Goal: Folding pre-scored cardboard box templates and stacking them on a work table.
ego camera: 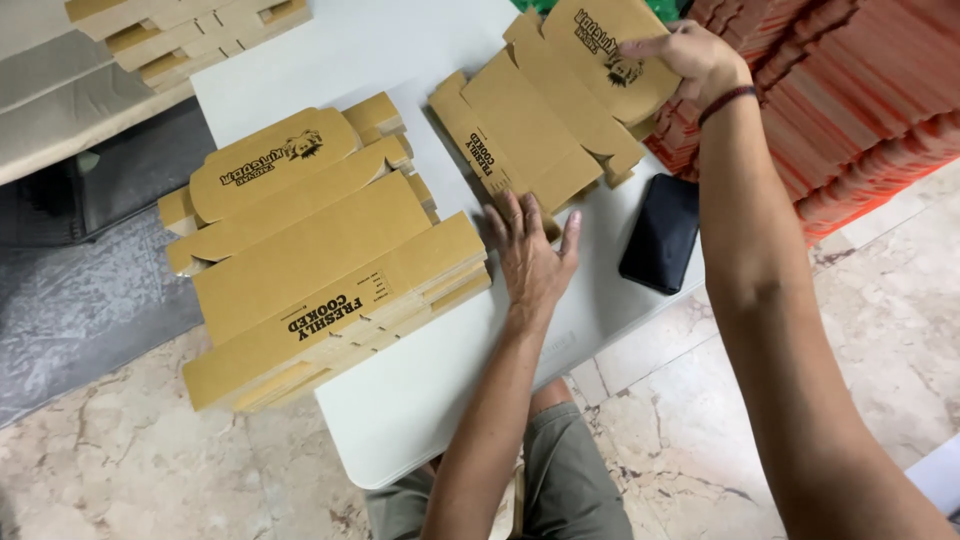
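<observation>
Flatly, cardboard box blank (545,120) between left hand (530,255) and right hand (695,60).

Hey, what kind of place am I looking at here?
Probably a packing or box-folding workspace: a stack of flat brown cardboard boxes on a white table, piles of red-orange flat cartons nearby, marble-patterned floor.

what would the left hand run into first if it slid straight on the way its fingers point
Most likely the flat brown cardboard box blank on the white table: the left hand lies palm down with its fingertips already at that blank's near edge.
</observation>
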